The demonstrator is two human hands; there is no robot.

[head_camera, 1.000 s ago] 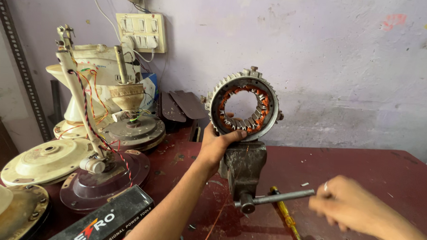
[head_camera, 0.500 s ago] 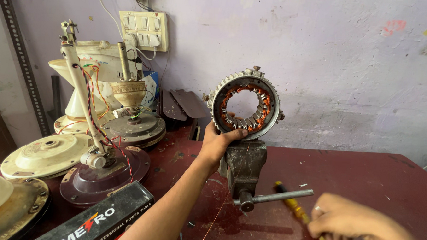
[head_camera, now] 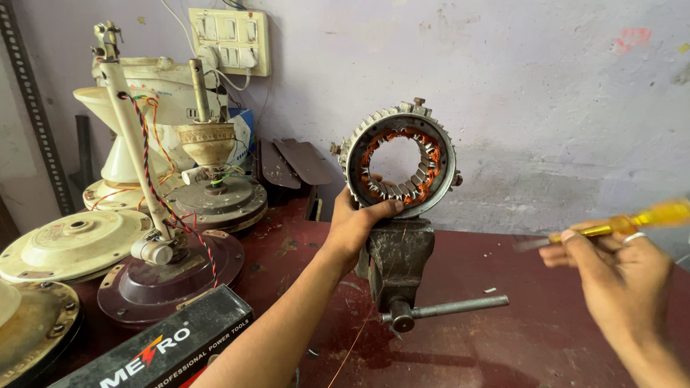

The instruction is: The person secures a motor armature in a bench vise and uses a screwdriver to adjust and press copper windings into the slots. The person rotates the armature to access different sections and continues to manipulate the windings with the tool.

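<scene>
A round fan stator [head_camera: 400, 155] with copper windings stands upright, clamped in a grey bench vise [head_camera: 399, 258] on the dark red table [head_camera: 525, 334]. My left hand [head_camera: 357, 222] grips the stator's lower left rim, thumb across the front. My right hand [head_camera: 613, 274] is raised at the right and holds a yellow-handled screwdriver [head_camera: 631, 220], blurred by motion, its tip pointing left toward the stator but well apart from it. The vise handle bar [head_camera: 449, 307] sticks out to the right below.
Several dismantled ceiling fan motors and covers [head_camera: 163, 271] crowd the left side of the table. A black and red tool box [head_camera: 160, 349] lies at the front left. A switchboard [head_camera: 229, 40] hangs on the wall. A thin copper wire [head_camera: 354, 349] trails down from the vise.
My right hand picked the screwdriver up from the table near the vise handle and lifted it up to the right. My left hand stayed on the stator.
</scene>
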